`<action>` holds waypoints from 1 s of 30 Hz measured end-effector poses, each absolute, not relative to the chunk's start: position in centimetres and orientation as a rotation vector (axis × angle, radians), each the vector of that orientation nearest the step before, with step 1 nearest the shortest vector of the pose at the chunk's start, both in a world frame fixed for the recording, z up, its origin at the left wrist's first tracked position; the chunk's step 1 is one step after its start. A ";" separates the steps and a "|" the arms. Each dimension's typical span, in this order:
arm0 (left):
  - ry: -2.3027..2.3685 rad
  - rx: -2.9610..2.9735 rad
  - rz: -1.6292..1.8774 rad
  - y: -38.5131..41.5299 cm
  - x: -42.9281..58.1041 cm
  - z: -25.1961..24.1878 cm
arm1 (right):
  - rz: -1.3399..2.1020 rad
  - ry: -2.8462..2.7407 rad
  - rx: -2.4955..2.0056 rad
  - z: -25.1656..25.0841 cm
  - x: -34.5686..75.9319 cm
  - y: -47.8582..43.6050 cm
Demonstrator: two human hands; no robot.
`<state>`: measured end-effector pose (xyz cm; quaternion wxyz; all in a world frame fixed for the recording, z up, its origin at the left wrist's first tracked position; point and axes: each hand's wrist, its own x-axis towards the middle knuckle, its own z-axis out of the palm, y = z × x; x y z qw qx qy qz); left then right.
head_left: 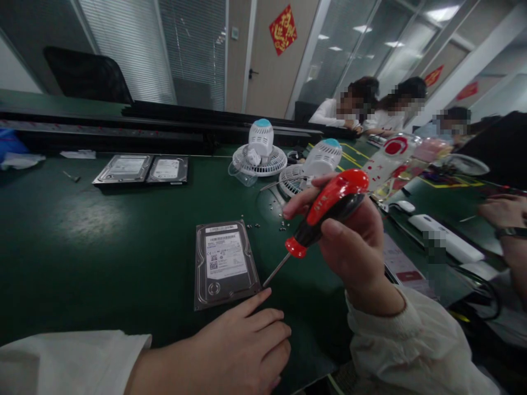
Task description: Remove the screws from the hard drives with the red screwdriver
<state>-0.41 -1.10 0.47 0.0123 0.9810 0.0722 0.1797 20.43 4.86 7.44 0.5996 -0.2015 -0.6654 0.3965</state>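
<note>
While the right hand (354, 247) was clamped round the screwdriver (325, 214), fist tight on the red-and-black handle, the shaft slanted down and to the left, and its tip met the near right corner of the drive (224, 263). That drive lay flat, label up, in the middle of the green bench (82, 247), right in front of the person. Down low, the left hand (239, 340) rested palm-down on the bench, fingers loosely spread and holding nothing, the forefinger stretched towards that same corner; whether it actually touched the casing, I could not tell. Just beyond the drive, a scatter of tiny screws (252, 225) sat loose on the bench. Far back on the left, two more drives (123, 168) lay side by side. Behind the screwdriver, two small white fans (260, 148) with teal caps stood near each other. Off to the right, a white mouse (405, 206) sat on the bench, and a co-worker's hand (506, 211) with a dark wristband showed at the edge, well apart from the drive.
</note>
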 end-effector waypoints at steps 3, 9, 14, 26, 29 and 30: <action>0.212 3.079 0.560 -1.2 -0.4 0.5 | 0.805 -1.565 -0.474 7.1 20.4 5.0; 0.208 3.073 0.567 -1.0 -0.5 0.2 | 1.007 -1.517 -0.487 7.6 20.4 4.9; 0.193 3.071 0.561 -0.9 -0.5 0.3 | 0.909 -1.529 -0.525 7.5 20.4 4.9; 0.189 3.064 0.594 -0.7 -0.2 -0.6 | 1.037 -1.477 -0.498 7.5 20.3 4.9; 0.172 3.066 0.604 -0.6 -0.1 -1.0 | 0.972 -1.491 -0.545 7.4 20.3 4.9; 0.163 3.068 0.608 -0.5 -0.1 -1.1 | 0.920 -1.506 -0.558 7.3 20.4 4.9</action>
